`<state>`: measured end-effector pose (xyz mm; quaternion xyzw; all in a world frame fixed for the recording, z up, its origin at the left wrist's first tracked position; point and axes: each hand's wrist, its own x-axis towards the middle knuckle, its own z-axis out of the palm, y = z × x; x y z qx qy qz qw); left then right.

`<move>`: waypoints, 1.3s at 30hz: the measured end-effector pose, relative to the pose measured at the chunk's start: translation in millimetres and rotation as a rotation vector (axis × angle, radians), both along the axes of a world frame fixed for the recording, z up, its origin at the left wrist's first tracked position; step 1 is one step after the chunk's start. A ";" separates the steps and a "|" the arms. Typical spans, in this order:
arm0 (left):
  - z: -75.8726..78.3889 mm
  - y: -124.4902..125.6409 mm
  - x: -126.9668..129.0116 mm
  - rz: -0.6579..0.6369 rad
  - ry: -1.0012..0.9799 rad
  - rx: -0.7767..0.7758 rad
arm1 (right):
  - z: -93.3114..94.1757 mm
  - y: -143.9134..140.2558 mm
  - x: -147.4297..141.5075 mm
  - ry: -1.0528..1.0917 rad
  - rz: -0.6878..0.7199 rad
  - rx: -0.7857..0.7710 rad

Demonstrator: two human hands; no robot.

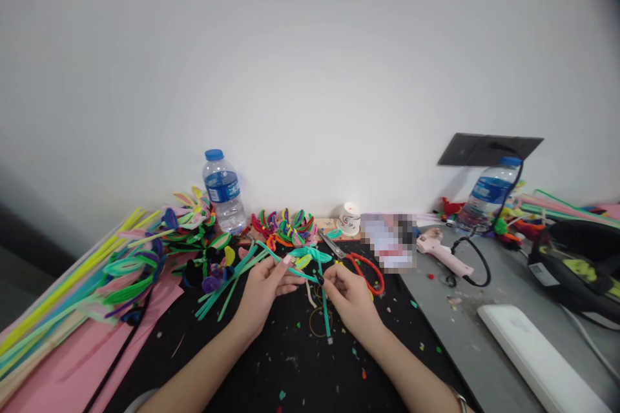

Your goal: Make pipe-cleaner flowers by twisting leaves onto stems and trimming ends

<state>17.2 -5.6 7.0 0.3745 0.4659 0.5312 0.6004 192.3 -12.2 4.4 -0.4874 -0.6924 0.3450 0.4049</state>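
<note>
The left hand (265, 285) pinches a teal fuzzy stem (303, 275) between thumb and fingers, above the middle of the black surface (298, 374). The stem slants from far left down toward the right hand (352, 295), whose fingertips are closed on a small dark piece (320, 279) at its right end. A second teal strip (326, 316) hangs toward the near side, just beside the right fingertips.

Loose teal stems (225, 284) lie left of the left hand. Beyond the hands are colourful looped pieces (293, 227), with orange-handled scissors (340, 253) to their right and a white paper cup (349, 221) farther back. A water bottle (223, 188) stands far left, another (490, 192) far right. A pink glue gun (443, 255) lies right of the scissors, and small coloured scraps dot the black surface.
</note>
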 end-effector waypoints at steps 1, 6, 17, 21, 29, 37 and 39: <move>-0.4 0.2 0.0 -0.002 -0.001 -0.002 | -0.3 -0.1 -0.4 -0.015 0.000 0.002; -2.8 1.3 0.1 0.029 -0.006 -0.005 | -2.2 0.4 0.1 -0.046 0.014 0.007; -3.0 0.8 1.3 0.013 0.035 -0.032 | -6.3 3.2 -2.9 0.313 0.025 -0.174; -4.1 2.0 1.2 0.019 0.041 -0.036 | -7.2 4.6 -5.8 0.473 0.072 -0.241; 1.3 -0.4 0.9 0.034 0.118 -0.022 | 0.8 3.9 -2.1 0.526 0.090 -0.303; 2.4 -1.1 2.1 0.039 0.138 -0.022 | -0.8 4.8 -6.3 0.454 0.078 -0.364; 2.1 -1.5 3.4 -0.003 0.163 -0.031 | -2.4 5.1 -5.9 0.442 0.055 -0.347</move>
